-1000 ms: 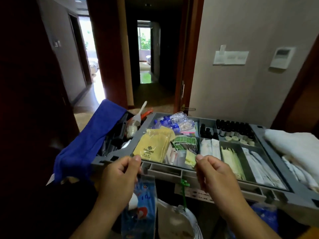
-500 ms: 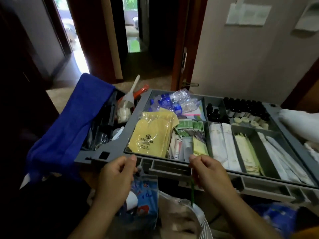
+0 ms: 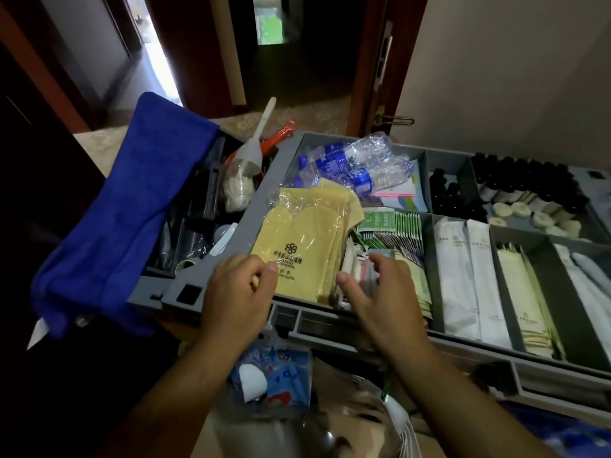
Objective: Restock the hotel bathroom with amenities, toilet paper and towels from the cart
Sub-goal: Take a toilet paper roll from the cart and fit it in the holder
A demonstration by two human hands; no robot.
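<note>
**Hands over the amenity tray**

The yellow packets [image 3: 307,239] carry a flower logo, Chinese characters and the word "CLOTH". The left hand [image 3: 236,292] lays its thumb on their near corner with its fingers curled; whether it pinches them is unclear. The right hand [image 3: 380,292], fingers loosely spread, hovers just right of them over small sachets [image 3: 360,259]. Beyond its fingertips, green sachets [image 3: 393,226] lie in the grey tray [image 3: 330,322].

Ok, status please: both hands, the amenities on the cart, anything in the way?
Left hand at yellow cloth packets, grip unclear. Right hand open over small sachets. Nothing lifted yet; no obstruction seen.
</note>
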